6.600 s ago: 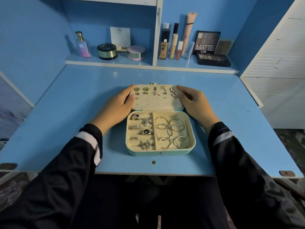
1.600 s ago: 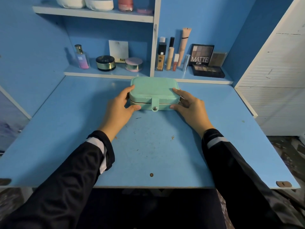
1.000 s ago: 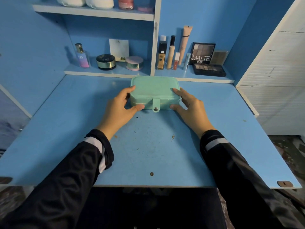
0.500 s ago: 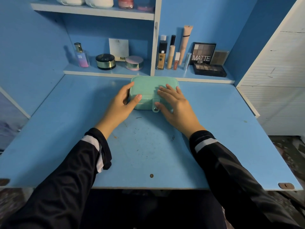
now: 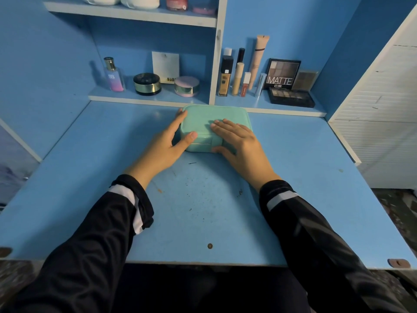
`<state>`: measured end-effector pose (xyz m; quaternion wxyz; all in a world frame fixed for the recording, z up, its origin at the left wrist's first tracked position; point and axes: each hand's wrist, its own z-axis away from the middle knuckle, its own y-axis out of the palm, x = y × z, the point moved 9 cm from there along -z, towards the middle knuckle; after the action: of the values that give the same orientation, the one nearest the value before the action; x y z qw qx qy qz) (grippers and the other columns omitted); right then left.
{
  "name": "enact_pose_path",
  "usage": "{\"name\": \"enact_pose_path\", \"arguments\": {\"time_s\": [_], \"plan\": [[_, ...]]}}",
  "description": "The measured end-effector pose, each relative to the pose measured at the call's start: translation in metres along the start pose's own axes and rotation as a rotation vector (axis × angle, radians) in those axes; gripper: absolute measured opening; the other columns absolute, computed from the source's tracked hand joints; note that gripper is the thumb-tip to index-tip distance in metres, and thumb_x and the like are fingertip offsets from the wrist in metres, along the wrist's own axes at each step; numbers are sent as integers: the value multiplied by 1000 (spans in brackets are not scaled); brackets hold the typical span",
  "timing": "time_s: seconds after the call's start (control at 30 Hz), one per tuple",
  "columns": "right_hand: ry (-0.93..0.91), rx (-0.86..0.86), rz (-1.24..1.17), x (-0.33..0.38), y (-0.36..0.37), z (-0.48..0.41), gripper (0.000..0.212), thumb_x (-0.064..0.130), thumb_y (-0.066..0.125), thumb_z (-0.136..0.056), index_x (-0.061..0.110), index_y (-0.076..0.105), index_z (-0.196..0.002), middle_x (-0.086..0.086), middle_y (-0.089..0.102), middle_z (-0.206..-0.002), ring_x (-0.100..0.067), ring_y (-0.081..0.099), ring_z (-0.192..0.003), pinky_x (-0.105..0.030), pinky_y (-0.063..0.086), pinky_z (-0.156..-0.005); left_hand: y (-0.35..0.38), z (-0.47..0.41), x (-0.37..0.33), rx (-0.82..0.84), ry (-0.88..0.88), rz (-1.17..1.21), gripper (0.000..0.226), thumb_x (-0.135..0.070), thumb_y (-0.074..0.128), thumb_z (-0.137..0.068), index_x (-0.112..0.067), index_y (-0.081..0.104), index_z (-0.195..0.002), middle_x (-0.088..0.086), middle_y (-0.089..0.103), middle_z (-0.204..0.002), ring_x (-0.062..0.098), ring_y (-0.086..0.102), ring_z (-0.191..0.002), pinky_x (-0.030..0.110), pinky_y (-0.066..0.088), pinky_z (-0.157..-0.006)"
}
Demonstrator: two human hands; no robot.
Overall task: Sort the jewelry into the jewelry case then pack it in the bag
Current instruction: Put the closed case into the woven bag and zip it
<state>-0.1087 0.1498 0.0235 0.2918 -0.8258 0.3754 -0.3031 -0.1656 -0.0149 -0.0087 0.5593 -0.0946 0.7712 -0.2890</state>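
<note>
The mint-green jewelry case sits closed on the blue bench, at its far middle, just in front of the lower shelf. Both hands are on it.

The left hand braces the case's left front corner. Its fingers lie fairly straight along the left wall and its thumb presses against the front edge, so it is not curled into a grip.

The right hand lies flat on the right half of the lid, fingers straight and pointing left. Its thumb rests against the front face near the middle and covers the spot where the strap comes down. It presses rather than grasps.

Dark sleeves with a pale band cover both forearms.

On the shelf stand a perfume bottle, two round compacts, several makeup tubes and an eyeshadow palette marked MATTE. No bag is in view.
</note>
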Motion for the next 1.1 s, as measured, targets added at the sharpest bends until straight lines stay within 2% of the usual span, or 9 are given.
{"name": "enact_pose_path", "arguments": {"time_s": [0.13, 0.33, 0.47, 0.73, 0.8, 0.87, 0.97, 1.03, 1.1], "plan": [[-6, 0, 9, 0, -1, 0, 49, 25, 71, -84, 8, 61, -129, -7, 60, -133, -26, 53, -128, -30, 34, -108, -1, 0, 3, 12, -7, 59, 78, -61, 53, -85, -33, 27, -153, -24, 19, -159, -7, 21, -143, 26, 23, -120], [-24, 7, 59, 1, -2, -1, 50, 30, 70, -84, 11, 61, -129, -5, 61, -132, -29, 54, -127, -39, 41, -106, 0, -1, 4, 9, -8, 83, 80, -64, 56, -84, -32, 30, -152, -23, 22, -159, -7, 23, -142, 29, 25, -120], [-43, -3, 79, 3, -3, -1, 48, 29, 71, -85, 10, 62, -128, -5, 62, -131, -27, 56, -125, -37, 42, -105, -1, -2, 6, 2, -10, 85, 87, -72, 55, -78, -32, 32, -152, -22, 24, -158, -8, 25, -142, 31, 27, -120], [-102, -31, 172, 6, -1, 0, 44, 34, 62, -90, 9, 64, -127, -6, 64, -128, -27, 59, -122, -37, 46, -100, -4, -1, 5, -22, -30, 124, 85, -67, 61, -75, -30, 40, -148, -19, 30, -157, -7, 31, -139, 30, 29, -119], [-109, -35, 159, 7, -2, 1, 44, 33, 63, -90, 8, 64, -127, -7, 64, -128, -27, 59, -122, -38, 45, -100, -3, 0, 3, -17, -33, 139, 80, -63, 63, -80, -30, 39, -149, -19, 31, -156, -9, 31, -139, 27, 29, -118], [-103, -28, 109, 6, -3, 0, 45, 30, 68, -88, 8, 63, -127, -7, 64, -129, -27, 58, -122, -38, 44, -102, 0, 3, 1, -18, -38, 165, 70, -49, 64, -90, -29, 35, -151, -18, 31, -156, -12, 29, -137, 22, 27, -118], [-13, -3, -39, -2, -5, -1, 42, 24, 69, -87, 8, 65, -125, -7, 62, -131, -28, 52, -128, -36, 39, -108, 2, 5, 4, -34, -67, 173, 65, -43, 58, -95, -33, 30, -153, -17, 34, -155, -8, 32, -137, 20, 29, -115], [121, -24, -164, -12, -11, 2, 36, 20, 67, -89, 8, 65, -123, -8, 60, -134, -28, 45, -135, -35, 34, -112, 3, 4, 7, -27, -93, 181, 66, -47, 57, -96, -37, 27, -153, -18, 37, -153, -3, 36, -138, 24, 30, -115], [274, -21, -249, -25, -16, 8, 41, 22, 65, -92, 9, 60, -130, -8, 52, -142, -24, 35, -142, -31, 29, -116, 2, 4, 8, -33, -116, 185, 64, -47, 55, -96, -38, 27, -153, -20, 39, -151, -4, 38, -136, 23, 31, -114]]}}
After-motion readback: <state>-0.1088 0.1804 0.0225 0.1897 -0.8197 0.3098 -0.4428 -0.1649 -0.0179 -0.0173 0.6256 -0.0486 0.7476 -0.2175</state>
